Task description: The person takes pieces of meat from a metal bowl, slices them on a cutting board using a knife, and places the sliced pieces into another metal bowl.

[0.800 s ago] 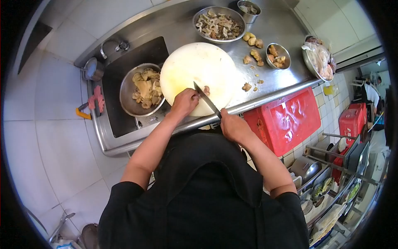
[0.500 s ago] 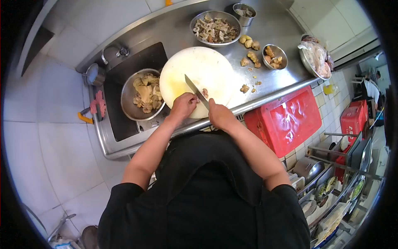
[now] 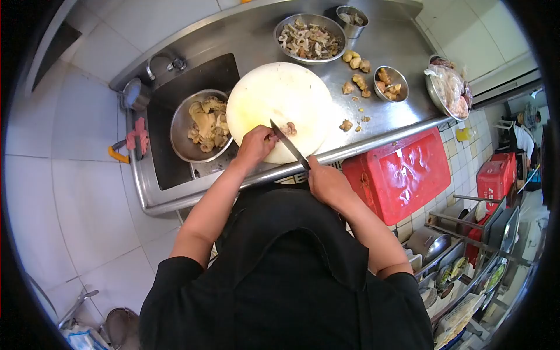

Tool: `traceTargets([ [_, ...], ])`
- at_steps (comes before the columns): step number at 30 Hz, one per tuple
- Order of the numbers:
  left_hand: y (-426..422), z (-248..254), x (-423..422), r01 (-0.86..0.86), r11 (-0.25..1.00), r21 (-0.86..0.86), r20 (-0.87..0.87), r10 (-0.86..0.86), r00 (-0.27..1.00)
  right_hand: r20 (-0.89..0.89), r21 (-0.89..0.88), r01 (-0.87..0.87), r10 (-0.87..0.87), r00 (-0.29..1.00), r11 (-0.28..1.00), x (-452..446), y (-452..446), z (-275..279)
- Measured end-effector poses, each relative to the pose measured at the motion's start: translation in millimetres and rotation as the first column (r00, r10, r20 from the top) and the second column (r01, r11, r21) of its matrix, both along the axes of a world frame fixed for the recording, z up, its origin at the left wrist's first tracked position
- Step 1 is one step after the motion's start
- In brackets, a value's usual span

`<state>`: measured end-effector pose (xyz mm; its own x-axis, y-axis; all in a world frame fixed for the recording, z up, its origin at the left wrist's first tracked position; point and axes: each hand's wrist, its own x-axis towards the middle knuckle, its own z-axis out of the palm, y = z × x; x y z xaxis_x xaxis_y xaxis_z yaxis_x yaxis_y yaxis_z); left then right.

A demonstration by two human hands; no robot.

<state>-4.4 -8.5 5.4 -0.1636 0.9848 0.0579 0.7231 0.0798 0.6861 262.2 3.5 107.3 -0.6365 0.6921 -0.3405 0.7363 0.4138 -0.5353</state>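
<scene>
My right hand (image 3: 328,182) grips the handle of a kitchen knife (image 3: 289,146), its blade slanting up and left over the near part of the round white cutting board (image 3: 274,87). My left hand (image 3: 256,146) rests at the board's near edge, fingertips pinched together close to the knife tip. What they hold is mostly hidden. Just beyond the blade lie small pinkish-brown pieces (image 3: 288,129). To the left, a steel bowl (image 3: 181,143) of pale, yellowish chunks of food (image 3: 208,125) sits in the sink (image 3: 166,172).
Behind the board stands a bowl of sliced pieces (image 3: 309,41) beside a small steel pot (image 3: 352,22). Ginger pieces (image 3: 360,81) lie on the counter near a small bowl (image 3: 402,81). Farther right is a bowl with bagged food (image 3: 449,90). A red lidded bin (image 3: 402,175) stands below the counter.
My right hand has drawn the knife back to the right and toward me. The blade now lies lower across the board. My left hand stays pinched at nearly the same spot.
</scene>
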Motion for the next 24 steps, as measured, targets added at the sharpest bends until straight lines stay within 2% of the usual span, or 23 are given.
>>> traceTargets([
  [3, -0.6, 1.2, 4.5, -0.007, 0.999, 0.032, 0.005, 0.007, 1.000, 0.095, -0.033, -0.016, 0.020, 0.995, 0.999, 4.8, -0.5, 2.1],
  [8, 0.3, -5.2, -0.9, 0.020, 0.999, 0.027, -0.013, -0.020, 1.000, -0.022, 0.003, -0.039, 0.039, 0.999, 0.999, -24.0, 15.0, -39.6],
  [10, -1.4, -6.8, 1.2, 0.009, 1.000, 0.021, -0.012, -0.009, 1.000, 0.004, -0.020, -0.026, 0.026, 1.000, 0.999, -46.3, 25.8, -43.7],
  [15, -8.4, -2.2, -1.2, -0.031, 0.999, 0.037, 0.011, 0.031, 0.999, 0.065, -0.079, -0.010, 0.015, 0.998, 0.997, -37.7, 23.4, -30.8],
  [18, -15.3, -8.2, -5.0, -0.133, 0.990, 0.050, 0.043, 0.131, 0.990, 0.124, -0.123, 0.044, -0.029, 0.992, 0.991, 1.0, 8.9, -24.9],
  [24, -20.0, 4.9, -10.5, -0.042, 0.999, -0.003, 0.160, 0.042, 0.986, 0.036, -0.118, 0.066, -0.062, 0.997, 0.991, 12.2, -0.4, -12.2],
])
